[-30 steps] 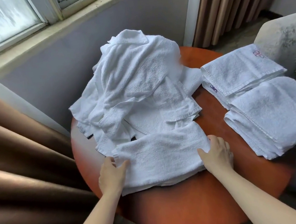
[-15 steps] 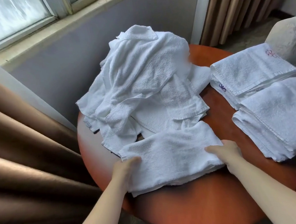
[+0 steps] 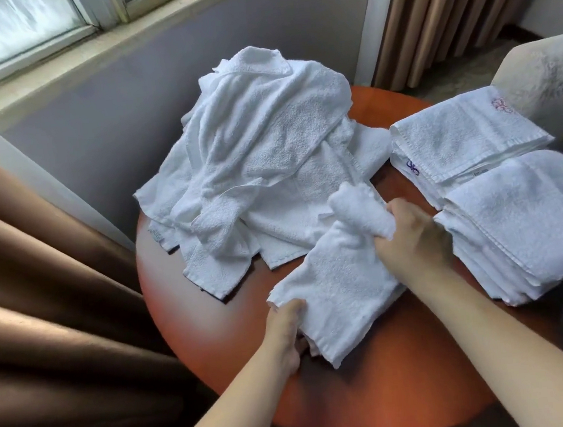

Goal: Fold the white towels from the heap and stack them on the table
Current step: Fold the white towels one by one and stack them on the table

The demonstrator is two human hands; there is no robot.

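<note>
Half-folded towel lies at the near side of the round table, close against the heap. Left hand grips its near-left corner; right hand is clenched round the bunched far end, raised off the surface.

Risk: the bunching may loosen the fold and let layers slip apart in transfer, or the towel may drag a heap edge along.

Surface: polished reddish wood, with two folded stacks at right. Room: window sill behind, brown curtain left, pale armchair right.
</note>
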